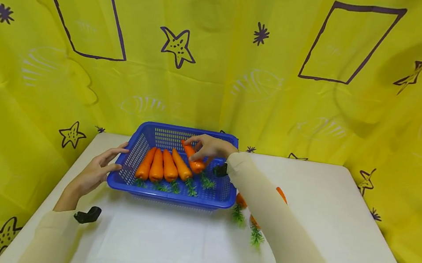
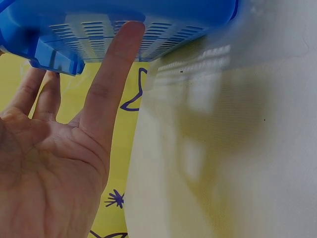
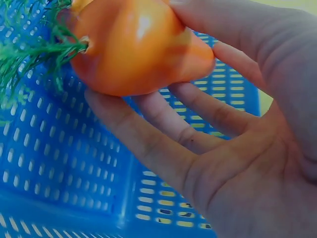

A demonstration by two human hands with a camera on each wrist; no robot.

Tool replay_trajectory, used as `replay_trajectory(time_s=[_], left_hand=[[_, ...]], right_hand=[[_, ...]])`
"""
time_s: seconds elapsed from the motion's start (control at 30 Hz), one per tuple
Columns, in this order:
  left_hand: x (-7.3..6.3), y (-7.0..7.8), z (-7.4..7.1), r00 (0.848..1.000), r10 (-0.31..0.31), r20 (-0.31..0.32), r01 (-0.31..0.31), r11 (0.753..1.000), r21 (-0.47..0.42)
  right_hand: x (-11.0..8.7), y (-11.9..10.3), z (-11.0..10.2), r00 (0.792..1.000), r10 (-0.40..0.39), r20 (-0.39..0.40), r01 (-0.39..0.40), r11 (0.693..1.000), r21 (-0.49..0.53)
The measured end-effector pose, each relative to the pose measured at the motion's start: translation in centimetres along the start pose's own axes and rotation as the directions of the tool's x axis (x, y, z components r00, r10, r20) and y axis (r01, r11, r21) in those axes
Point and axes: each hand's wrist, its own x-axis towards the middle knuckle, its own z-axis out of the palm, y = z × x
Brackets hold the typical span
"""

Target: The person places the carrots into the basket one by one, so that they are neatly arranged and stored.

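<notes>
A blue perforated plastic basket [image 1: 170,197] stands on the white table near the curtain. Several orange carrots [image 1: 157,166] with green tops lie side by side inside it, narrow ends toward the back. Over the right of this row, my right hand [image 1: 210,148] holds another carrot [image 1: 197,166]. In the right wrist view the thumb and fingertips grip the sides of that carrot [image 3: 133,54], its green tuft [image 3: 34,54] pointing away from the palm. My left hand [image 1: 94,171] touches the basket's left side, with thumb and fingers nearly straight; its thumb [image 2: 116,64] lies against the slotted wall.
More carrots [image 1: 241,201] lie on the table right of the basket, partly hidden under my right forearm [image 1: 269,206]. A yellow curtain [image 1: 208,91] with drawn starfish and fish surrounds the table [image 1: 179,247] at the back and sides.
</notes>
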Motion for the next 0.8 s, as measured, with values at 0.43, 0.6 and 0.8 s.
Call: replay_trajectory(time_s=[0.43, 0.6, 0.8], left_hand=[[0.0, 0.0, 0.1, 1.000, -0.014, -0.012, 0.014, 1.000, 0.003], [0.0, 0.0, 0.0, 1.000, -0.008, -0.010, 0.008, 1.000, 0.004], [0.1, -0.1, -0.1, 1.000, -0.002, -0.005, 0.002, 1.000, -0.004]], right_hand=[[1.4, 1.1, 0.4, 0.994, 0.087, 0.068, -0.087, 0.996, 0.003], [2.0, 1.5, 0.5, 0.992, 0.103, 0.075, -0.103, 0.995, -0.005], [2.5, 1.6, 0.8, 0.992, 0.109, 0.069, -0.106, 0.993, -0.050]])
